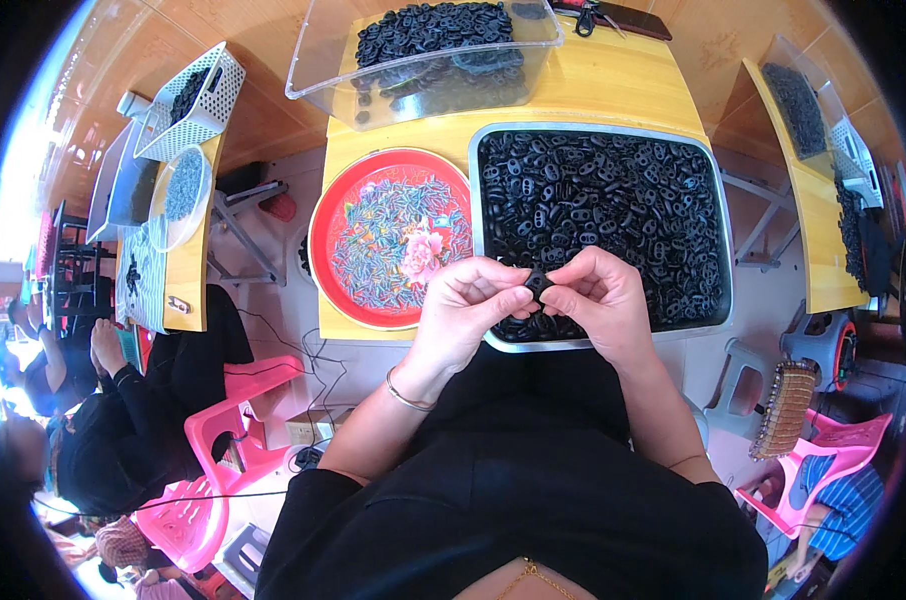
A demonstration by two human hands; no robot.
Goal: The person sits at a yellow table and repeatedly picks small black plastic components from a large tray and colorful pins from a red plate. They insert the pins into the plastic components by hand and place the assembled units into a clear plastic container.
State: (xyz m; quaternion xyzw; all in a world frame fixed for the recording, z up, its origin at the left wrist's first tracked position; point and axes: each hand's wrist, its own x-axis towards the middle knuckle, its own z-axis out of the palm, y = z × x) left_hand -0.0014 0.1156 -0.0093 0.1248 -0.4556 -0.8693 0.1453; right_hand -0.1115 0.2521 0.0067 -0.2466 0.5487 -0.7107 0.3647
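In front of my chest, over the near edge of a metal tray, both hands meet at a small black plastic piece. My left hand pinches it from one side with thumb and fingertips. From the other side, the closed thumb and fingers of my right hand grip it too. The tray is filled with a layer of black oval pieces with two holes each. Left of it lies a round red tray with a flower pattern, strewn with small thin metallic pieces.
A clear plastic bin of black pieces stands at the table's far side. Scissors lie at the back. On the left table are a white basket and a clear round tub. People sit at both sides, near pink chairs.
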